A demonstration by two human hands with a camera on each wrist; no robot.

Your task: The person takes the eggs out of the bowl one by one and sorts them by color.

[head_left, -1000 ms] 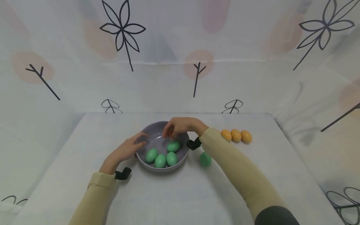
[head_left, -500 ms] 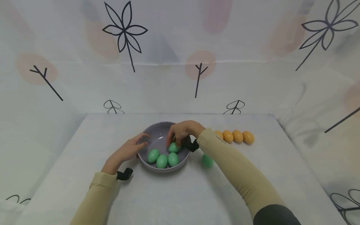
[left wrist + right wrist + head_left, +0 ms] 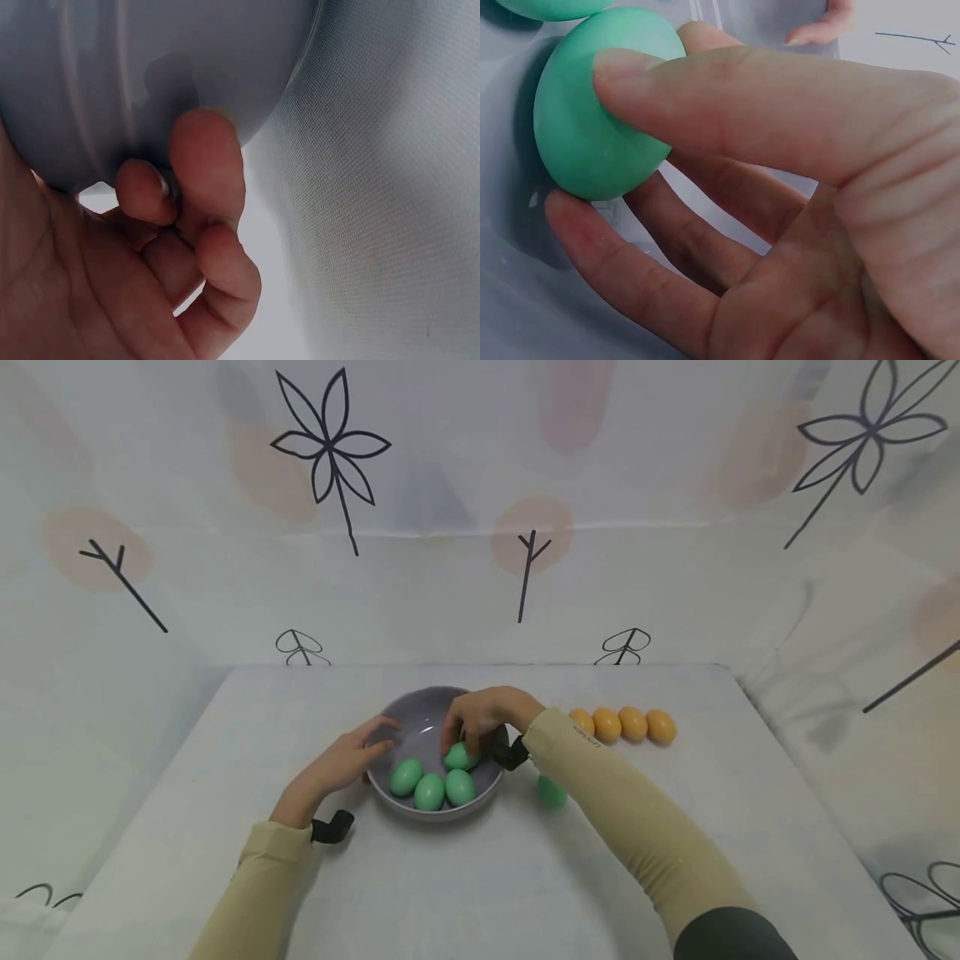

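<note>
A grey-purple bowl (image 3: 408,708) stands on the table with several green eggs inside it. My left hand (image 3: 333,770) grips the bowl's left side, its thumb and a finger over the rim; the left wrist view shows other fingers curled against the bowl's outer wall (image 3: 217,52). Inside the bowl, my right hand (image 3: 483,712) pinches one green egg (image 3: 592,112) between thumb and fingers. Three more green eggs lie along the near side, among them the middle egg (image 3: 430,793). Whether the pinched egg touches the bowl's floor, I cannot tell.
One green egg (image 3: 551,791) lies on the white-covered table (image 3: 450,893) right of the bowl, partly hidden by the right sleeve. Farther right, a row of several orange-yellow eggs (image 3: 633,724) sits near the back. A patterned cloth (image 3: 420,593) hangs around the table.
My right hand has lowered into the bowl and its fingers have closed on the rear green egg, which has shifted slightly. The left hand keeps its place at the rim.
</note>
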